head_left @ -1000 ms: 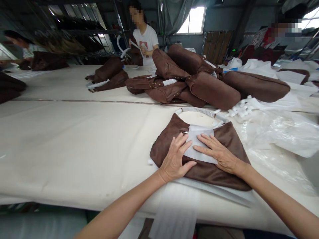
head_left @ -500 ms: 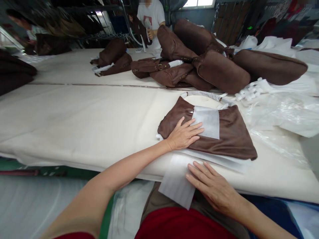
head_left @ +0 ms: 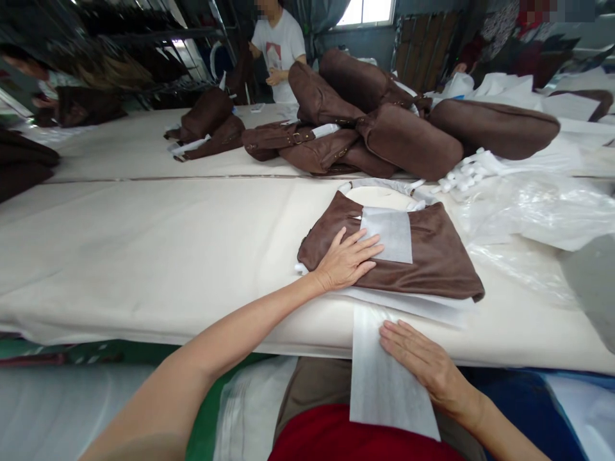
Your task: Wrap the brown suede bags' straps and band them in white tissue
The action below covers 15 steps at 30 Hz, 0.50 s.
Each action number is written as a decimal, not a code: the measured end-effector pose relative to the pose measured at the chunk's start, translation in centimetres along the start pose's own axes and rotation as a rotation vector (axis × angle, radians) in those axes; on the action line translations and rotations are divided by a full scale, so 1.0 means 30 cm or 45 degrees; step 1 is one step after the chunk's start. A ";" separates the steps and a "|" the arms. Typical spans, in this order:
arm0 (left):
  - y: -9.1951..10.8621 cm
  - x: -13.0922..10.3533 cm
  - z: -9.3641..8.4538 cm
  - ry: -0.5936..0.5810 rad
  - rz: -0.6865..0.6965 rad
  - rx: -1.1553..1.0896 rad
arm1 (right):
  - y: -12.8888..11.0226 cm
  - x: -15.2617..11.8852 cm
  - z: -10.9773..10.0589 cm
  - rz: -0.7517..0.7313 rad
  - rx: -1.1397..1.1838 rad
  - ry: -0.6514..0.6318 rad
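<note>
A dark brown leather-like handbag (head_left: 432, 256) lies flat on the table, its wrapped handle (head_left: 384, 184) pointing away from me. Across its front rests a square white sheet (head_left: 391, 237). My left hand (head_left: 346, 259) is spread flat over the bag's left half, fingertips touching that sheet. Larger white sheets (head_left: 432, 310) stick out from beneath the bag. Nearer me, another thin white sheet (head_left: 384, 384) hangs over the table's front edge. My right hand (head_left: 423, 362) lies on its right side, fingers stretched out; its thumb is hidden.
Several brown handbags (head_left: 418, 137) are heaped at the back, with a smaller pair (head_left: 206, 125) to their left. Clear plastic (head_left: 542, 205) and white paper (head_left: 509, 89) lie at the right. A co-worker in a white shirt (head_left: 281, 48) stands across the table (head_left: 144, 256).
The hanging sheet has swung right and now lies beneath my right hand's fingers, which have drawn together. My left hand stays on the bag. The co-worker's hands have changed position.
</note>
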<state>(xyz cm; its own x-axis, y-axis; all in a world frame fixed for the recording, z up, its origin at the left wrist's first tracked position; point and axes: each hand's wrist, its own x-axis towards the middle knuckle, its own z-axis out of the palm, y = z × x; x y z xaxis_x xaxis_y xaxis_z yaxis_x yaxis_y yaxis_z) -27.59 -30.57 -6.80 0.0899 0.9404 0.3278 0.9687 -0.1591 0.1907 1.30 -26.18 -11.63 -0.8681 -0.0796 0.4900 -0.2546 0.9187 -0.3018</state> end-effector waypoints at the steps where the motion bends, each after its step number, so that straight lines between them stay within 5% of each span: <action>1: 0.000 -0.002 0.002 0.018 0.009 0.001 | -0.010 0.009 0.003 -0.004 -0.020 0.005; 5: 0.001 -0.012 0.007 0.095 0.063 -0.018 | -0.055 0.075 -0.027 -0.035 -0.098 0.015; 9: -0.006 -0.019 0.007 0.181 0.137 -0.089 | -0.067 0.167 -0.144 -0.046 -0.101 0.073; 12: -0.016 -0.021 0.016 0.220 0.163 -0.143 | -0.008 0.259 -0.223 0.041 -0.018 0.144; 15: -0.023 -0.021 0.025 0.235 0.198 -0.196 | 0.107 0.346 -0.242 0.340 0.067 0.191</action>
<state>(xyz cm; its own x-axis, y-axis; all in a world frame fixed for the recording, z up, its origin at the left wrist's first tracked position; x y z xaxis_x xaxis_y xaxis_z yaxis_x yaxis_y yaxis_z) -28.14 -30.83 -7.82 0.1771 0.8327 0.5246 0.8987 -0.3542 0.2588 -5.44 -21.26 -1.58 -0.8356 0.2234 0.5019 -0.0512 0.8779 -0.4761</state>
